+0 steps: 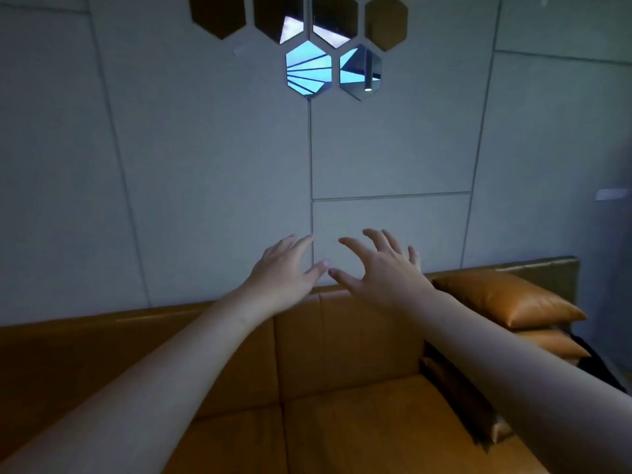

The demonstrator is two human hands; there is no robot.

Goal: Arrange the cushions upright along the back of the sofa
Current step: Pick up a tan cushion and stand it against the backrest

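Note:
A tan leather sofa [342, 343] fills the lower part of the view, its backrest against a grey wall. At the right end, tan cushions lie flat in a stack: a top cushion [506, 297] and a second cushion [554, 343] under it. A darker cushion [458, 388] shows below my right forearm, partly hidden. My left hand [284, 271] and my right hand [379, 265] are stretched out side by side above the top of the backrest, fingers spread, holding nothing. Both hands are left of the stack and apart from it.
The grey panelled wall [205, 165] stands right behind the sofa. Hexagonal mirror tiles [309, 68] hang high on it. A dark object [598, 367] lies at the sofa's right end beyond the cushions.

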